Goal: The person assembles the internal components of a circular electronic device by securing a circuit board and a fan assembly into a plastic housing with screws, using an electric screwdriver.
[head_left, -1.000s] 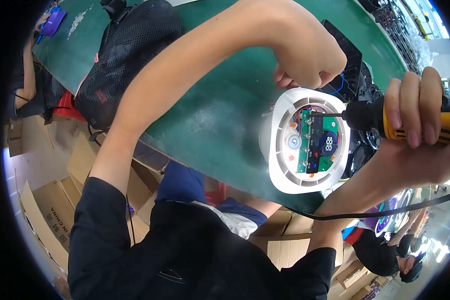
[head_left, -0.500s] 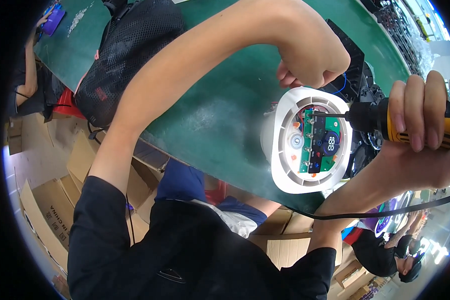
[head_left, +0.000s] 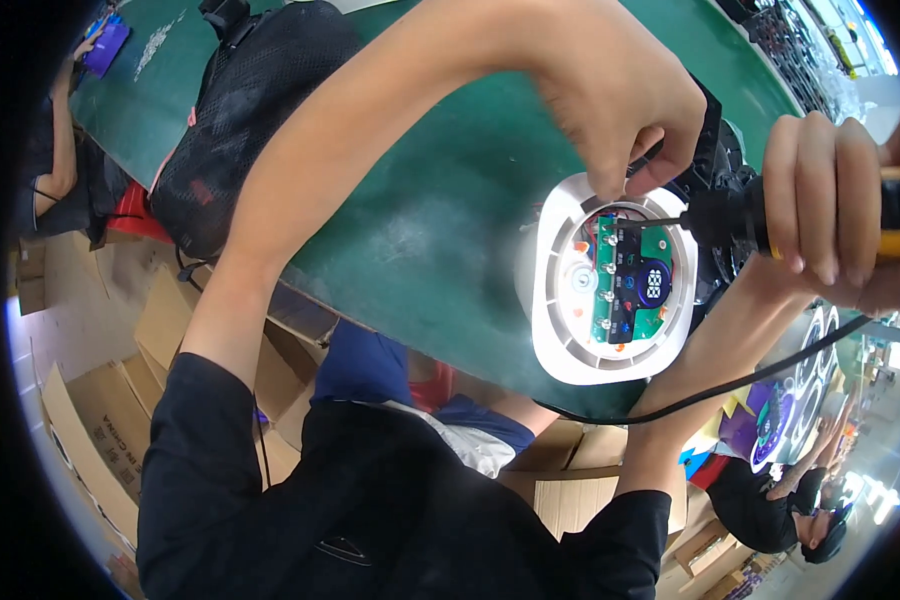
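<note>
Head view: left hand (head_left: 638, 112) has come down to the housing's (head_left: 558, 345) far rim, pinch unclear, perhaps steadying it; right hand (head_left: 838, 205) curls its fingers round the driver (head_left: 728, 214).

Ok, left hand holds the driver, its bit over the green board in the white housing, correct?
Wrong hand: in the head view, the right hand holds the driver, its bit over the green board in the white housing.

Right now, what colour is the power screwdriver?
The power screwdriver is black and yellow, best seen in the head view.
</note>
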